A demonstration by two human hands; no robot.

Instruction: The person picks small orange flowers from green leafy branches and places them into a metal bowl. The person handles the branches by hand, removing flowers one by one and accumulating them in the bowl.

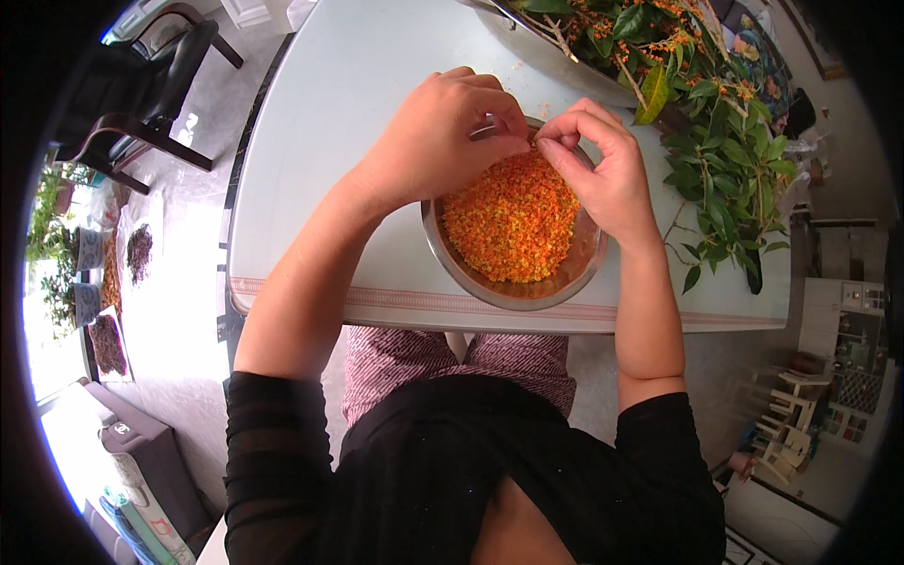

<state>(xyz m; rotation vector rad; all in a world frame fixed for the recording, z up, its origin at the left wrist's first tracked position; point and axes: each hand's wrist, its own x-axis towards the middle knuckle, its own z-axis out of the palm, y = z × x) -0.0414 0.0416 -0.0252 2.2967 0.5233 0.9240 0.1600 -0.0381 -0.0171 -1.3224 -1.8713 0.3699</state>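
A round metal bowl (519, 302) stands near the table's front edge, holding a heap of small orange and yellow blossoms (512, 219). Over its far rim, my left hand (470, 127) is curled with thumb and fingertips together; whether something is between them is hidden. Just to its right, my right hand (597, 159) pinches a tiny brownish bit between thumb and forefinger, too small to name. The two hands' fingertips are close to each other. Behind them, a large metal basin (565, 70) holds leafy branches (628, 42) with orange flower clusters.
Green leafy sprigs (727, 183) lie on the right side of the pale-covered table (304, 141). A few orange petals (544, 109) are scattered behind the bowl. A black armchair (134, 92) stands on the floor to the left. Plant pots (88, 247) are farther left.
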